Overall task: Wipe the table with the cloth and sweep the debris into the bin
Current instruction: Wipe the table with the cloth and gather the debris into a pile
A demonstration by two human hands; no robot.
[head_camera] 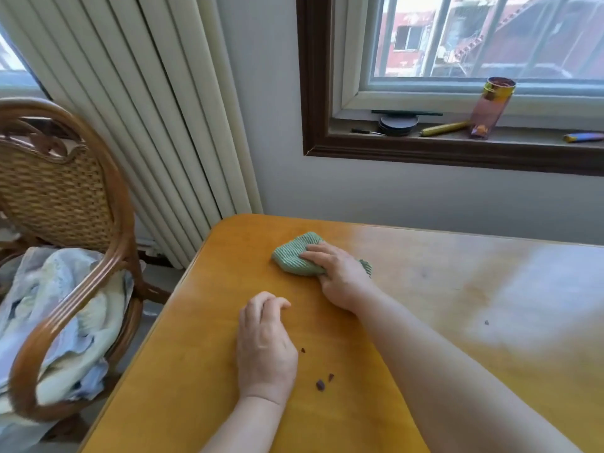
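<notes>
A folded green ribbed cloth (pixel 294 256) lies near the far left corner of the yellow wooden table (pixel 202 354). My right hand (pixel 340 273) presses down on the cloth's right half, fingers spread over it. My left hand (pixel 264 348) rests on the table nearer to me, fingers curled in loosely, holding nothing. Small dark crumbs (pixel 321 384) lie just right of my left wrist, another crumb (pixel 303 350) sits beside the knuckles, and a tiny speck (pixel 486 322) lies farther right. No bin is in view.
A rattan chair (pixel 65 204) with crumpled pale fabric (pixel 58 322) on its seat stands left of the table. A white radiator (pixel 157 109) runs along the wall. The window sill (pixel 457 138) holds a pink tube, a yellow pen and a round dark tin.
</notes>
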